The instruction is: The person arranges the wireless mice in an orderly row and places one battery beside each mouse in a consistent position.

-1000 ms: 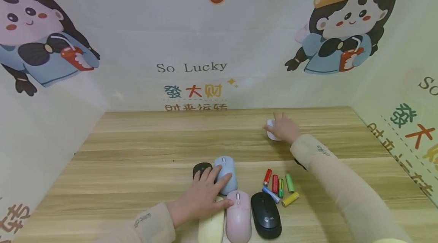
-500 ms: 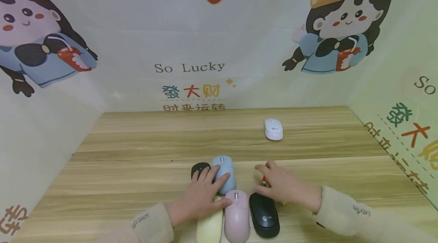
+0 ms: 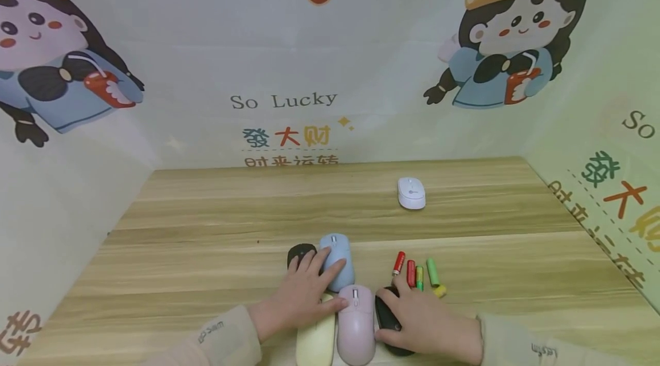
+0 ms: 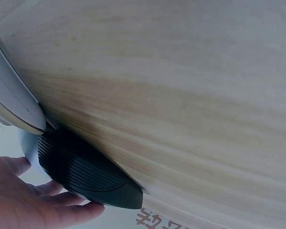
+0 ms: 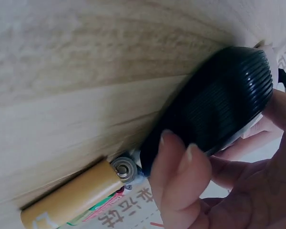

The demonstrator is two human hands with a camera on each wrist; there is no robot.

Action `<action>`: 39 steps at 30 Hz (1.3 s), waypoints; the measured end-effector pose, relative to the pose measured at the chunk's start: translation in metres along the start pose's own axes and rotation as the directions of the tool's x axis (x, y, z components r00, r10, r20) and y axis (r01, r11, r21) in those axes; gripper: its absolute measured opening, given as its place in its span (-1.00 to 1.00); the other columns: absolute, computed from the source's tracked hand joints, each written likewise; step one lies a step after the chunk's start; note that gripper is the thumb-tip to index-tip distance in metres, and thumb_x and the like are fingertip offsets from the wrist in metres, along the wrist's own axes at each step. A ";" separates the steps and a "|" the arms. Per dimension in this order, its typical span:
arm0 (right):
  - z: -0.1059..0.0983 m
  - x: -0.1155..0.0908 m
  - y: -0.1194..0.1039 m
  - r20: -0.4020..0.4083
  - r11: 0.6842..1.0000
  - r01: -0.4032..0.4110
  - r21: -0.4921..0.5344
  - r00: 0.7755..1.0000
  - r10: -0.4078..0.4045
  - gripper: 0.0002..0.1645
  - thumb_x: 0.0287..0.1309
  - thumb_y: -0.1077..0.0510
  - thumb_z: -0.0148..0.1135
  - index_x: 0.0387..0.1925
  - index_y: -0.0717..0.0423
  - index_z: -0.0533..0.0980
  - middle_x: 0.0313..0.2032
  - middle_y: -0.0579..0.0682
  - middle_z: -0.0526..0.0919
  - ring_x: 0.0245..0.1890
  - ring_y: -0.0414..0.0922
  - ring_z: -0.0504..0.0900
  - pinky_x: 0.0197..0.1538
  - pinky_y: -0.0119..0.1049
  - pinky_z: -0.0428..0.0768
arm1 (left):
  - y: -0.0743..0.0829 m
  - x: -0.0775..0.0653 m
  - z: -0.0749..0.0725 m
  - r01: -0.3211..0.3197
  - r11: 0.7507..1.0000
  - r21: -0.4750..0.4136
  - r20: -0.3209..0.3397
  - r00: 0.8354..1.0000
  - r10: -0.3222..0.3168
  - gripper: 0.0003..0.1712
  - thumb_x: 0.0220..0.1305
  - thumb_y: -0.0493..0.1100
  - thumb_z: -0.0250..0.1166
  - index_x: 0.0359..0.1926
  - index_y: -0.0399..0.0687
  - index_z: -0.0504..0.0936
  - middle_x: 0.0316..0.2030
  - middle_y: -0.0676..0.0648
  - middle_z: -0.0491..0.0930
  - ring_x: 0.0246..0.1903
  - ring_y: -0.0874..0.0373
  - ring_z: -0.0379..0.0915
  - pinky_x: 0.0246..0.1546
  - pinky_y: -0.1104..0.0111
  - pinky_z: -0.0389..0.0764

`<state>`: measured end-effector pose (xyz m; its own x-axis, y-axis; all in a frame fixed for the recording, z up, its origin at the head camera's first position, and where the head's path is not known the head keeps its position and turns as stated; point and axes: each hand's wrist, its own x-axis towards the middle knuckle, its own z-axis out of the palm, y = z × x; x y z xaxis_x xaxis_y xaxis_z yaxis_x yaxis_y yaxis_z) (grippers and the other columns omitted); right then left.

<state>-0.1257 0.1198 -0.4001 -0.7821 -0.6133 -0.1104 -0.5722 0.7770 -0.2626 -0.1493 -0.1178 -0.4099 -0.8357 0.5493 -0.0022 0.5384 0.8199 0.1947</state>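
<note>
My left hand (image 3: 304, 300) rests with spread fingers over a cluster of computer mice. Its fingertips lie on a small black mouse (image 3: 298, 254) and a blue mouse (image 3: 337, 247). Under that palm sits a yellow mouse (image 3: 315, 343), while the thumb touches a pink mouse (image 3: 356, 331). My right hand (image 3: 430, 320) holds the larger black mouse (image 3: 388, 320), its thumb on the left side and curled fingers at the other side. In the right wrist view, the ribbed side of this black mouse (image 5: 219, 100) shows between the fingers, on the table.
Several batteries lie just beyond my right hand, among them a red battery (image 3: 399, 263), a green battery (image 3: 432, 272) and a partly hidden yellow battery (image 3: 439, 291). A white mouse (image 3: 411, 193) stands farther back on the wooden table (image 3: 206, 217). Printed cloth (image 3: 196, 68) encloses the table's back and sides.
My right hand has left the white mouse at the back, come toward me past the batteries and taken hold of the larger black mouse. The left hand has stayed on the cluster.
</note>
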 end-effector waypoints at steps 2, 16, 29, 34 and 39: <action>0.001 -0.001 -0.002 0.013 1.000 -0.002 0.002 1.000 0.002 -0.17 -0.04 -0.38 0.15 0.10 0.12 0.40 0.07 0.32 0.36 -0.42 -0.03 0.56 -0.32 -0.08 0.56 | 0.000 0.000 0.000 -0.006 1.000 0.004 -0.008 1.000 0.006 -0.22 0.21 0.31 0.01 0.34 0.03 0.20 0.31 -0.29 0.10 0.22 -0.35 0.07 0.12 -0.22 0.12; 0.009 -0.002 -0.008 0.027 1.000 -0.007 0.015 1.000 0.007 -0.05 -0.13 -0.30 0.25 0.20 0.19 0.30 0.12 0.28 0.29 -0.46 -0.06 0.53 -0.43 -0.27 0.54 | 0.000 0.000 0.000 0.001 1.000 0.017 -0.004 1.000 -0.001 -0.22 0.21 0.32 -0.01 0.35 0.05 0.19 0.32 -0.27 0.08 0.23 -0.35 0.06 0.13 -0.21 0.11; -0.009 0.007 -0.009 0.018 0.998 -0.038 0.047 0.999 0.038 -0.11 -0.29 -0.21 0.32 0.14 0.10 0.36 0.01 0.18 0.37 -0.48 -0.14 0.46 -0.48 -0.23 0.45 | -0.002 0.000 0.002 0.014 1.000 0.010 0.025 1.000 -0.015 -0.21 0.22 0.34 -0.03 0.36 0.09 0.15 0.34 -0.25 0.05 0.25 -0.33 0.02 0.16 -0.20 0.08; -0.040 0.039 -0.003 -0.085 1.000 0.010 -0.023 0.996 -0.012 -0.10 -0.21 -0.20 0.31 0.19 0.12 0.32 0.05 0.26 0.36 -0.48 -0.11 0.48 -0.52 -0.26 0.46 | -0.002 0.000 0.001 0.006 1.000 0.014 0.025 1.000 -0.006 -0.21 0.22 0.35 -0.04 0.36 0.08 0.15 0.34 -0.25 0.05 0.25 -0.32 0.03 0.15 -0.20 0.10; -0.068 0.100 0.013 -0.021 0.995 -0.075 0.063 0.997 0.076 -0.06 -0.06 -0.25 0.23 0.31 0.03 0.17 0.21 0.30 0.21 -0.39 -0.04 0.51 -0.40 -0.22 0.50 | -0.003 -0.001 0.000 -0.010 1.000 0.018 0.018 1.000 0.010 -0.21 0.23 0.35 -0.06 0.36 0.08 0.16 0.33 -0.25 0.06 0.25 -0.32 0.04 0.13 -0.20 0.12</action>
<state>-0.2281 0.0788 -0.3491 -0.8285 -0.5491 -0.1102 -0.4952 0.8102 -0.3136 -0.1501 -0.1201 -0.4109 -0.8282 0.5602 -0.0175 0.5488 0.8170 0.1769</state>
